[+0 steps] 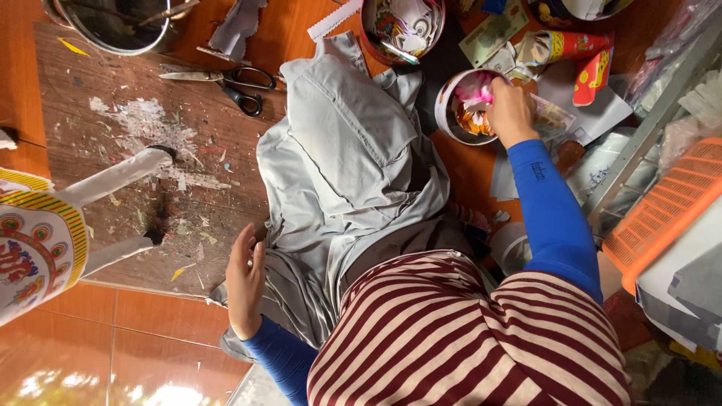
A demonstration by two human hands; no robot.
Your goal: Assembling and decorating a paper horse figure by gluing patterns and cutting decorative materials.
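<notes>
My right hand (511, 113) reaches into a small round tin (450, 113) filled with pink and orange paper pieces. Its fingertips are down among the pieces and hidden, so any grip is unclear. My left hand (244, 282) lies flat with nothing in it. It rests at the edge of my grey trouser leg (346, 158), beside the worn wooden board (113, 180). Both arms wear blue sleeves, and my striped shirt fills the bottom of the view.
Black-handled scissors (229, 81) lie on the board near a metal pot (120, 26). A second round tin (398, 26) of paper scraps and rolled colourful papers (571, 49) sit beyond. An orange basket (662, 210) stands right, and a decorated paper piece with white tubes (37, 248) left.
</notes>
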